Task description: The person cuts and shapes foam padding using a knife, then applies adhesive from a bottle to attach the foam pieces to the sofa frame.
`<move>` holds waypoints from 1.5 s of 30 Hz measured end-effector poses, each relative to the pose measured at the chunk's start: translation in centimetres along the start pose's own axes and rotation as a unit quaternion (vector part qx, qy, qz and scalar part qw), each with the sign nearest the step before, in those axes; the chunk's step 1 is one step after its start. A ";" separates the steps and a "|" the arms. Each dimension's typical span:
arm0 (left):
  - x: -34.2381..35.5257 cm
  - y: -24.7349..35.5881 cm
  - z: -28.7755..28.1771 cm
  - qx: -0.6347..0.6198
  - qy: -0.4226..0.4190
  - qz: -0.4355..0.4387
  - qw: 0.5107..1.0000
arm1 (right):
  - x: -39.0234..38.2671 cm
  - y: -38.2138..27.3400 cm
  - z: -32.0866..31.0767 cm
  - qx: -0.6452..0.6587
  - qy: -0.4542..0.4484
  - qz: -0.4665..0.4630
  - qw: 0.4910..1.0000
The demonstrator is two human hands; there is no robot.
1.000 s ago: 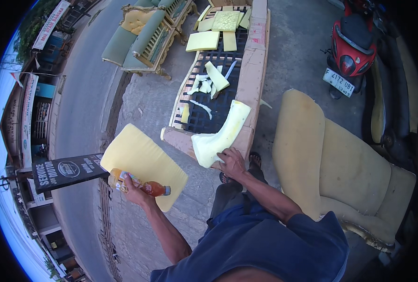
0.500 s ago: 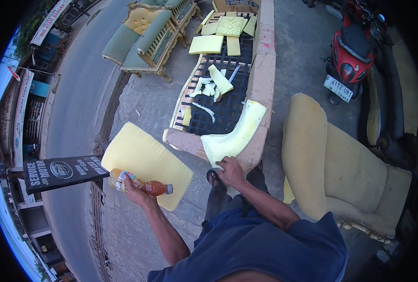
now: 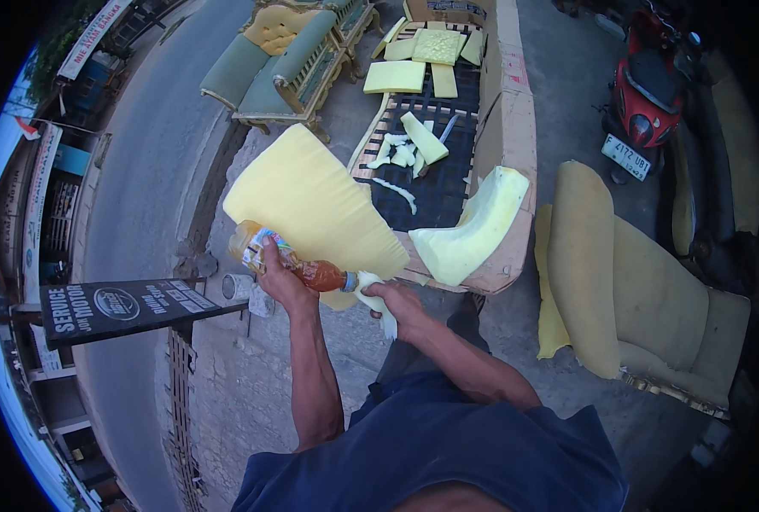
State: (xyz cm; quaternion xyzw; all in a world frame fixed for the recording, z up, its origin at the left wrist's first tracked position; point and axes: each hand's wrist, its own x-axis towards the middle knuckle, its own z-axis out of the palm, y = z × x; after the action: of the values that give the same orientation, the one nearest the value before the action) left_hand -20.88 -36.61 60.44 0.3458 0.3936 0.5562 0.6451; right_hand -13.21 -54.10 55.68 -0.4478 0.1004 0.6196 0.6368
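Observation:
My left hand (image 3: 282,277) is wrapped around a clear plastic bottle (image 3: 321,275) of orange-brown liquid, tilted with its cap end to the right. In my right hand (image 3: 399,307) is a pale foam scrap (image 3: 367,294), pinched and touching the bottle's cap end. Directly behind the bottle is a large yellow foam sheet (image 3: 303,192), its right side bent; whether my left fingers also grip it, I cannot tell. Beyond my right hand, a curved pale-yellow foam piece (image 3: 473,230) lies on the near corner of a cardboard-covered sofa frame (image 3: 506,128).
Foam offcuts (image 3: 426,141) and flat foam pieces (image 3: 395,77) lie on the frame's black webbing (image 3: 397,198). A worn upholstered seat (image 3: 653,282) stands right, a red motorbike (image 3: 648,94) beyond it. Green armchairs (image 3: 268,68) stand far left; a black signboard (image 3: 132,307) juts in nearer.
My right hand has left the curved foam's lower end and come to the bottle's cap with the foam scrap. My left hand, bottle and foam sheet have shifted up and right.

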 end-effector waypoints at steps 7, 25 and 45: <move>0.1 -0.8 -1.9 0.119 0.090 0.054 0.987 | 0.8 -8.3 -8.9 -0.118 0.106 -0.175 0.972; 0.2 0.0 -5.4 0.134 0.041 -0.012 0.990 | 3.6 -1.1 -15.9 -0.576 0.322 -0.445 0.605; 3.2 1.9 -8.1 0.010 0.041 -0.070 0.997 | 5.9 10.0 -16.0 -0.757 0.249 -0.287 0.532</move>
State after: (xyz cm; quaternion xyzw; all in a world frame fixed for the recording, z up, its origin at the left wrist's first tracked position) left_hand -28.68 -33.14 58.08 0.3009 0.4484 0.5195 0.6622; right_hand -13.92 -62.80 37.93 -0.9033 -0.3852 0.1110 0.1527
